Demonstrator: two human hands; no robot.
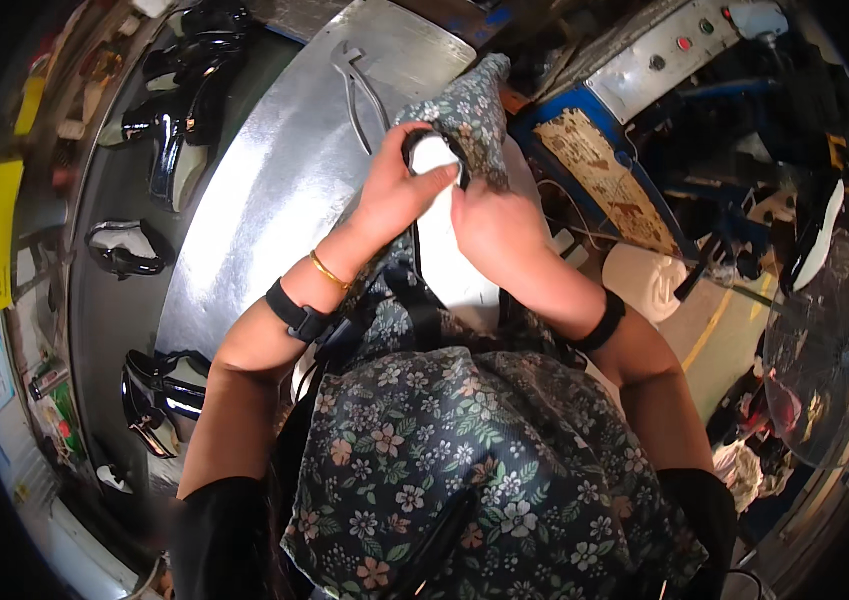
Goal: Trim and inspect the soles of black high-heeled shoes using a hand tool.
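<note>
A shoe with a long white underside [449, 250] and a dark edge lies bottom up over my lap, its rounded end pointing away from me. My left hand [399, 190] wraps around that far end, with the thumb pressed on the white face. At the right edge of the shoe, my right hand [499, 225] is closed, its fingers curled in and slightly blurred. Its fingertips are partly hidden against the dark edge. Flowered cloth [469, 105] lies just beyond both hands. Metal pincers [356, 100] rest on the shiny metal table, close to my left hand.
Glossy black shoes [129, 248] stand along a dark belt [94, 330] left of the metal table [244, 190]. A blue-framed machine [604, 165] with buttons is at the far right. Beside my right forearm sits a pale roll [642, 280]. Another white-soled shoe [819, 235] is farther right.
</note>
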